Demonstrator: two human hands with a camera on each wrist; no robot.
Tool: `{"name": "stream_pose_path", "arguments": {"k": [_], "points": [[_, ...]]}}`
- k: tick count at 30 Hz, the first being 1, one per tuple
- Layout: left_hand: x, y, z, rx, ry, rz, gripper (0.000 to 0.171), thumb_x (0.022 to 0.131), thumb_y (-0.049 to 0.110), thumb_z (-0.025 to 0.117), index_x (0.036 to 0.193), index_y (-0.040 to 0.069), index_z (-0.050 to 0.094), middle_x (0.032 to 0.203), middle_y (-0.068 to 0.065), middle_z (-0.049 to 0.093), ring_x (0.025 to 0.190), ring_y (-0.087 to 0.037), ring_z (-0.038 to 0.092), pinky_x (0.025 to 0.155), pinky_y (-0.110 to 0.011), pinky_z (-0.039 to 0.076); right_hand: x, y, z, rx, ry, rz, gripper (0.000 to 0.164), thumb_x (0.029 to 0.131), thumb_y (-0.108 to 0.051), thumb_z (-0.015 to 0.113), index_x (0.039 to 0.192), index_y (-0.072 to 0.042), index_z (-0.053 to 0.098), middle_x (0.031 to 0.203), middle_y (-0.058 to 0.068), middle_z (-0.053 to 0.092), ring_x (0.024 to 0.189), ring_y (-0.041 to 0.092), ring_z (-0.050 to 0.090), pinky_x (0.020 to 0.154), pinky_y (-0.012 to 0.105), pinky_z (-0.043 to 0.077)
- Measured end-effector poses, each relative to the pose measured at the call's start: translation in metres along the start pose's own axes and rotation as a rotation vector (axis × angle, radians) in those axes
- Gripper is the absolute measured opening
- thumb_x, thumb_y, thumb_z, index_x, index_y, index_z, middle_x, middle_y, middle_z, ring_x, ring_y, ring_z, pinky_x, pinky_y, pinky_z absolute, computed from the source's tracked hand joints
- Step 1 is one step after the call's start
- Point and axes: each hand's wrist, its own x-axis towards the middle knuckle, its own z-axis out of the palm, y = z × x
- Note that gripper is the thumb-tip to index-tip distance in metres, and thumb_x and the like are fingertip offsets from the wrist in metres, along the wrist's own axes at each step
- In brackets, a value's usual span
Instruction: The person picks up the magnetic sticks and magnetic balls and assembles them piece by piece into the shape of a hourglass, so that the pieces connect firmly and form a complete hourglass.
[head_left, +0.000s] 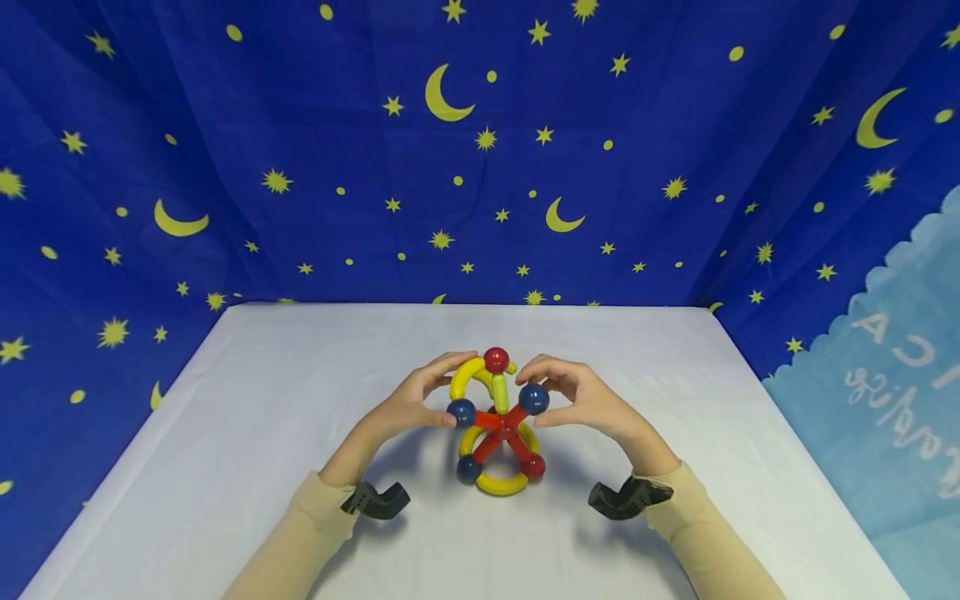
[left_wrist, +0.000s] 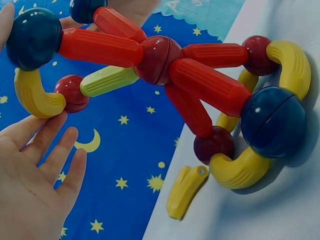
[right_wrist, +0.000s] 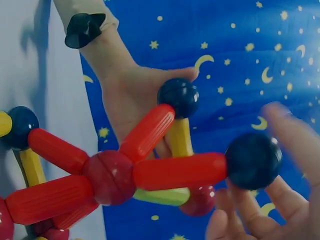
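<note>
A ball-and-stick building toy (head_left: 506, 428) stands on the table between both hands. Red sticks radiate from its red center ball (left_wrist: 159, 60); yellow curved sticks link outer balls near the table. My left hand (head_left: 408, 402) holds its upper left, thumb at a blue ball (head_left: 461, 413) and fingers along a yellow curved stick (left_wrist: 37, 95). A light green stick (head_left: 500, 393) leads to a red ball (head_left: 496, 360) at the top. Around the upper right blue ball (right_wrist: 254, 161), my right hand (head_left: 581, 395) is loosely spread, fingers just below it, thumb apart and blurred.
Behind the toy, a yellow piece (left_wrist: 186, 192) lies on the white table (head_left: 315, 350). A blue curtain (head_left: 360, 150) with stars and moons hangs at the back and sides. On the right is a light blue panel (head_left: 900, 375) with lettering. Each wrist wears a black mount (head_left: 377, 501).
</note>
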Motion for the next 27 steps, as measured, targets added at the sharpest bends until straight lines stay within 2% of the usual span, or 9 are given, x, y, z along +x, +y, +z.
{"name": "stream_pose_path", "arguments": {"k": [3,6,10,14,17,20,24,27], "points": [[0.0,0.001,-0.001,0.003,0.005,-0.003,0.107,0.067,0.071,0.067,0.146,0.007,0.036,0.15,-0.015,0.037,0.138,-0.037,0.033,0.108,-0.062,0.029,0.004,0.013,-0.005,0.076,0.067,0.024,0.032,0.089,-0.012,0.064,0.118,0.001,0.058,0.114,-0.002,0.062,0.1,0.012,0.057,0.087,0.025,0.049],[0.0,0.002,-0.002,0.011,0.007,0.002,0.108,0.067,0.072,0.067,0.146,0.005,0.035,0.15,-0.015,0.037,0.138,-0.037,0.034,0.108,-0.061,0.03,0.009,0.031,-0.01,0.096,0.195,0.106,0.027,0.093,-0.011,0.057,0.117,0.003,0.057,0.107,-0.01,0.065,0.094,0.008,0.059,0.082,0.024,0.05],[0.0,0.002,-0.003,0.019,0.003,0.014,0.108,0.067,0.072,0.067,0.146,0.004,0.035,0.15,-0.016,0.037,0.137,-0.038,0.034,0.108,-0.06,0.031,0.02,0.059,-0.013,0.054,0.352,0.217,0.033,0.092,-0.011,0.06,0.116,0.011,0.055,0.098,-0.014,0.066,0.092,0.005,0.061,0.081,0.022,0.051],[0.001,0.002,-0.003,0.011,0.0,0.022,0.108,0.068,0.071,0.067,0.145,0.003,0.035,0.149,-0.017,0.038,0.137,-0.038,0.034,0.107,-0.061,0.031,0.034,0.088,-0.011,0.006,0.46,0.287,0.036,0.088,-0.012,0.065,0.115,0.012,0.057,0.095,-0.008,0.067,0.089,0.004,0.059,0.08,0.019,0.049],[0.0,0.002,-0.002,0.002,-0.005,0.027,0.108,0.069,0.071,0.067,0.145,0.003,0.035,0.149,-0.017,0.038,0.137,-0.038,0.034,0.107,-0.061,0.031,0.046,0.11,-0.01,-0.064,0.46,0.329,0.035,0.087,-0.01,0.067,0.114,0.01,0.059,0.099,0.006,0.069,0.087,0.007,0.059,0.077,0.021,0.049],[0.0,0.002,-0.001,-0.002,-0.011,0.035,0.107,0.069,0.07,0.067,0.146,0.002,0.034,0.149,-0.018,0.037,0.137,-0.039,0.032,0.107,-0.061,0.032,0.056,0.125,-0.007,-0.164,0.394,0.386,0.034,0.085,-0.011,0.069,0.113,0.006,0.061,0.108,0.018,0.067,0.088,0.014,0.06,0.076,0.025,0.051],[-0.001,0.0,-0.001,0.001,-0.011,0.041,0.108,0.069,0.07,0.067,0.145,0.001,0.034,0.149,-0.018,0.037,0.137,-0.039,0.032,0.107,-0.061,0.031,0.067,0.134,-0.004,-0.28,0.326,0.444,0.03,0.084,-0.011,0.069,0.111,-0.001,0.064,0.11,0.018,0.067,0.092,0.023,0.061,0.079,0.031,0.052],[-0.002,-0.002,-0.002,0.007,-0.009,0.04,0.108,0.069,0.07,0.067,0.145,0.001,0.034,0.149,-0.018,0.037,0.137,-0.039,0.033,0.107,-0.061,0.031,0.072,0.139,-0.003,-0.362,0.317,0.44,0.029,0.083,-0.009,0.071,0.11,-0.002,0.065,0.105,0.016,0.069,0.089,0.023,0.061,0.08,0.032,0.052]]}}
